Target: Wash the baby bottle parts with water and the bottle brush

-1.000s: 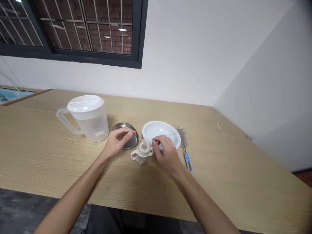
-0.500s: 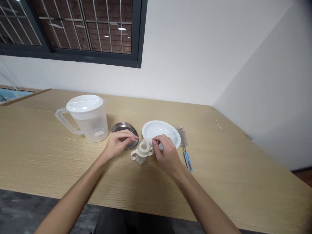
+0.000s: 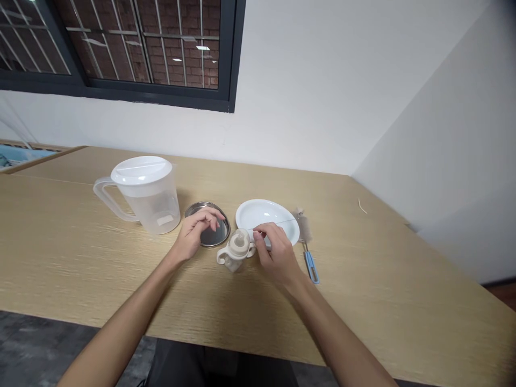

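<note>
A thin, straight metallic rod (image 3: pixel 284 221), pinched between the nearly closed thumb and fingers of the right hand (image 3: pixel 276 253), slants over a white oval bowl (image 3: pixel 248 214) on a light wood-grain table (image 3: pixel 387 301). The left hand (image 3: pixel 194 232), its fingers loosely curled and parted, hovers above a round, shiny metal tray (image 3: pixel 217 237) with nothing visible in its hold. A pale rectangular label (image 3: pixel 164 220) marks the translucent plastic pitcher (image 3: pixel 149 201) with a white lid — any lettering on it is too small to read. The right hand hides the rod's near end and part of the bowl; the left covers part of the tray. The rod's far end blurs into grey bristles beside the blue-handled brush (image 3: pixel 311 266), and whether the two touch is hard to make out. Counted on the table: one pitcher, one tray, one bowl, one blue-handled brush, one pale curved strip (image 3: pixel 362 206) and one beige cup (image 3: pixel 237 248) with two handles and a clear top — the cup upright between the hands, just beside the right fingers
</note>
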The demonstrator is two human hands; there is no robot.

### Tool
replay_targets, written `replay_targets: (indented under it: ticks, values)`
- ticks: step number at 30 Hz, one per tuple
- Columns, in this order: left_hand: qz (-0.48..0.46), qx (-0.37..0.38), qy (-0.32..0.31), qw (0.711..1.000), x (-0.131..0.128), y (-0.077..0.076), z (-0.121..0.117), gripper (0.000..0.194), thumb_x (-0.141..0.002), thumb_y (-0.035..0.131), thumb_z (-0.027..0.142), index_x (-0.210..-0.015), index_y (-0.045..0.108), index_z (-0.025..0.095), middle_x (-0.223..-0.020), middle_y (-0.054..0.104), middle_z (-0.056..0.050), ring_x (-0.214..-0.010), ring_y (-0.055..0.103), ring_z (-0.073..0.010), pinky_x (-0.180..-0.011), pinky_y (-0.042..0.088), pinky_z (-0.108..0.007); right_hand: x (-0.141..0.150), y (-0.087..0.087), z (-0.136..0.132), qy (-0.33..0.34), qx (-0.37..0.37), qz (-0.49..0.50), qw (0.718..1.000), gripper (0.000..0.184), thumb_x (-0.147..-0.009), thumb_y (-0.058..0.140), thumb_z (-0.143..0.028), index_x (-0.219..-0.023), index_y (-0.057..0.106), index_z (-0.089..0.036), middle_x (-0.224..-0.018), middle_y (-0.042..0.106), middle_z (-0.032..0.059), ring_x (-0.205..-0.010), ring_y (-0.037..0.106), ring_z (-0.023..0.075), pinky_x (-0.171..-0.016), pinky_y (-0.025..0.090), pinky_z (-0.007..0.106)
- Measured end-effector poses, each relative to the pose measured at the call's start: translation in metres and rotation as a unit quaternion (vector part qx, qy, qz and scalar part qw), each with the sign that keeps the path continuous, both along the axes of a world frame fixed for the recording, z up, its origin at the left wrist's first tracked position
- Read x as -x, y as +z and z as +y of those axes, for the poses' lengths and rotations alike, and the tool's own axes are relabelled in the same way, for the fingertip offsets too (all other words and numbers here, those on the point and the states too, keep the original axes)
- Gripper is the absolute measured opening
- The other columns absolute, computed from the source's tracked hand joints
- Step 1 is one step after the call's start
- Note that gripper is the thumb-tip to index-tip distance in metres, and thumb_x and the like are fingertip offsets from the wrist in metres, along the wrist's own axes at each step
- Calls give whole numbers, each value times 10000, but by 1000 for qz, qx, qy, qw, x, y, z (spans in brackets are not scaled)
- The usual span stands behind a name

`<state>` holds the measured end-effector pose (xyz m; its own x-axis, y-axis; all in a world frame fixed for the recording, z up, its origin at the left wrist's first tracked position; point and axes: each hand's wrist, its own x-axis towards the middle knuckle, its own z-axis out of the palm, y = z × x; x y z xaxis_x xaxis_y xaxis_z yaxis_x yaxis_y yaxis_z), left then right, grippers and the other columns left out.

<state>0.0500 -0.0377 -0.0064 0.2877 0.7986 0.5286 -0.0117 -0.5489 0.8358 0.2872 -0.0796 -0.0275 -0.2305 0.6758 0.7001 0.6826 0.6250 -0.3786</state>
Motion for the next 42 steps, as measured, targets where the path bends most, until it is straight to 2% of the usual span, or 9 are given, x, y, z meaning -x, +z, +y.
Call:
replay_targets:
  ticks: [5,11,14,16,17,19,22,33,42]
  values:
    - [39,28,12,999,-5,2,-4,411,-979,425,404,-732,637,153,-753,672,-64,-711,574,-171,-699,438,-284,0,-2,-2,-11,-5,44,999,196,-998,367,-188,-1054,555,-203,-972,641,82,-938,575,213,-832,443,384]
    - [101,37,65,992,-4,-5,-5,672,-978,323,576,-563,645,158,-534,571,-27,-501,451,-130,-529,357,-267,-1,-2,-3,-13,-63,60,996,162,-972,412,-155,-868,523,-212,-799,602,44,-785,551,187,-735,439,356]
    - [68,-9,2,998,-1,-5,-4,693,-938,297,667,-603,632,162,-718,680,-88,-677,595,-181,-692,464,-310,0,1,-6,13,-92,57,994,115,-936,498,-190,-824,499,-215,-770,591,38,-759,552,188,-723,445,364]
    - [87,-33,-41,995,-1,-3,-6,545,-846,520,676,-812,681,157,-935,711,-117,-887,638,-237,-838,481,-358,1,2,-7,26,-75,63,995,62,-908,561,-251,-907,516,-208,-838,598,57,-805,569,201,-739,471,374]
    - [116,-34,-51,991,-2,-2,-7,510,-767,661,634,-959,681,161,-1045,699,-125,-976,630,-262,-889,476,-377,2,2,-8,30,-59,66,996,141,-893,589,-286,-984,522,-202,-891,601,71,-841,578,210,-752,486,380]
    - [180,-17,-46,982,-8,-2,-11,714,-615,841,495,-1214,600,190,-1231,637,-133,-1110,592,-295,-967,458,-408,6,1,-9,39,-24,70,996,340,-865,635,-347,-1137,501,-193,-991,600,96,-906,587,225,-783,509,388]
    - [216,15,-36,976,-18,-9,-16,875,-565,873,355,-1346,501,220,-1350,568,-128,-1200,556,-310,-1033,434,-437,14,-2,-11,57,13,77,995,515,-835,674,-394,-1256,463,-188,-1072,596,115,-969,595,241,-827,524,398]
    - [141,82,-74,984,-33,-19,-19,748,-586,770,125,-1294,537,187,-1220,656,-85,-1086,625,-261,-929,504,-365,31,0,-14,49,55,102,992,538,-827,703,-391,-1288,507,-197,-1155,616,121,-1058,596,255,-901,518,401]
    - [199,50,-4,979,-45,-20,-29,276,-645,735,250,-898,653,174,-809,665,3,-723,585,-166,-628,460,-256,32,-2,-16,53,16,91,994,397,-836,691,-350,-1184,557,-211,-1128,620,114,-1073,578,256,-922,500,431]
